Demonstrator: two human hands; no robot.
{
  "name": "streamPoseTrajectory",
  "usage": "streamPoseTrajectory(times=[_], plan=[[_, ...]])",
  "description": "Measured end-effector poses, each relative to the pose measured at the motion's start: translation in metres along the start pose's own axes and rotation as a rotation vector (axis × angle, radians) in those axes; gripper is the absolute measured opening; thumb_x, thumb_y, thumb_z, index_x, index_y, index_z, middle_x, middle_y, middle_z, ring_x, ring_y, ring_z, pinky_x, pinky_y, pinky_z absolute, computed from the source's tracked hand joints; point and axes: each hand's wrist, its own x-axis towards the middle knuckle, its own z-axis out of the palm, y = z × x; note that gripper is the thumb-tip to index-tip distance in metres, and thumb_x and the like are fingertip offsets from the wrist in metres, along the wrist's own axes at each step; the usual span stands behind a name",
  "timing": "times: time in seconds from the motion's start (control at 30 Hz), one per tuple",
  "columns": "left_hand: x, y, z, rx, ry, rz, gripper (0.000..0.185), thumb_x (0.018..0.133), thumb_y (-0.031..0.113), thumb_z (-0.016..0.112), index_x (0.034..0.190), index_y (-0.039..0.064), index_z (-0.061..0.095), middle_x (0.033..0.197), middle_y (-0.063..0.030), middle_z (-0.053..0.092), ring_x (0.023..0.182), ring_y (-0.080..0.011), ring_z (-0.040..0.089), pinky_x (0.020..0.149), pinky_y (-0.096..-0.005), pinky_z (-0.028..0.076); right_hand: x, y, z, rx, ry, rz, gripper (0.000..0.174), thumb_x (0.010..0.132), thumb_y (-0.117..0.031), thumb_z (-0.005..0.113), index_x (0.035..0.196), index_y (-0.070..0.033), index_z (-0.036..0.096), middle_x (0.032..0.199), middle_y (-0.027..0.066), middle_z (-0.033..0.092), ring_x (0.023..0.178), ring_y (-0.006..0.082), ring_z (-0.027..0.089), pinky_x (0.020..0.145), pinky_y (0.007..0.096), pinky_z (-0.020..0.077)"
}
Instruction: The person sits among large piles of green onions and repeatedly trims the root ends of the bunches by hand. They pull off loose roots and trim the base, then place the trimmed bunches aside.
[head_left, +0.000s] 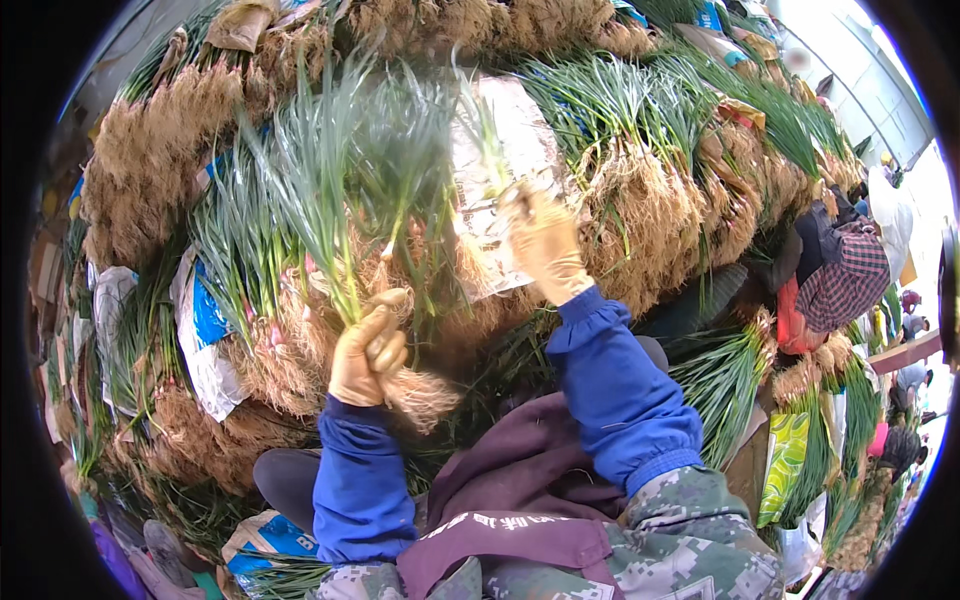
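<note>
My left hand (369, 352), in a tan glove, is closed around the lower stems of a small bunch of scallions (341, 262). Their long green leaves point away from me, and pale roots (421, 397) hang out below the fist. My right hand (546, 240), gloved alike and blurred, is over a pale printed sack (514, 142). Beside its fingertips are blurred scallion leaves (486, 142); whether the fingers grip them is unclear. Loose scallions (409, 172) lie between the hands. Left of my left hand lies a row of scallions with pinkish bulbs (276, 335).
Thick bundles of rooted scallions (637, 202) lie to the right, with more root masses (150, 165) at the upper left. A blue and white sack (206, 322) sits under the left row. Another person in a checked garment (847, 262) bends at the far right.
</note>
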Motion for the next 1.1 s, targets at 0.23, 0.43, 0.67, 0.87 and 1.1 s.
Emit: streamPoseTrajectory(times=[0.23,0.43,0.67,0.87,1.1], plan=[[0.042,-0.082,-0.006,0.175,0.354,-0.084,0.044,0.098,0.033,0.053,0.126,-0.002,0.056,0.119,-0.0183,0.063,0.112,-0.0288,0.061,0.098,-0.0412,0.050,-0.107,-0.007,0.031,-0.028,-0.162,-0.012,0.021,0.094,-0.011,0.056,0.108,0.004,0.059,0.087,0.0195,0.067,0.076,0.0290,0.066,0.068,0.0368,0.0511],[0.007,-0.078,-0.002,-0.040,0.154,-0.132,0.039,0.100,0.033,0.049,0.116,-0.002,0.059,0.099,-0.0157,0.068,0.101,-0.0347,0.063,0.087,-0.0464,0.053,-0.099,-0.039,-0.021,-0.487,-1.115,0.597,0.040,0.096,-0.042,0.051,0.106,-0.005,0.064,0.077,0.0120,0.069,0.068,0.0276,0.067,0.065,0.0380,0.0532],[-0.012,-0.079,0.022,0.374,0.418,0.030,0.020,0.097,0.027,0.058,0.100,0.007,0.060,0.065,-0.0032,0.059,0.043,-0.0109,0.049,0.036,-0.0229,0.037,-0.098,-0.021,0.044,0.237,-0.354,0.343,0.024,0.090,-0.018,0.069,0.105,0.000,0.065,0.087,0.0052,0.068,0.075,0.0148,0.063,0.067,0.0279,0.0510],[-0.016,-0.075,0.018,0.324,0.557,0.231,0.016,0.098,0.023,0.057,0.098,0.007,0.059,0.062,-0.0016,0.058,0.043,-0.0091,0.049,0.035,-0.0223,0.037,-0.114,-0.026,0.066,0.973,-0.250,0.868,0.013,0.093,-0.009,0.063,0.103,-0.001,0.064,0.076,0.0075,0.065,0.056,0.0173,0.060,0.049,0.0308,0.0500],[-0.025,-0.062,0.002,0.182,0.543,0.189,0.016,0.098,0.022,0.057,0.099,0.006,0.058,0.068,-0.0015,0.059,0.047,-0.0101,0.051,0.039,-0.0220,0.041,-0.104,-0.030,0.066,0.890,-0.508,0.849,0.015,0.094,-0.014,0.062,0.105,-0.005,0.060,0.090,0.0077,0.065,0.074,0.0147,0.062,0.063,0.0325,0.0548]])
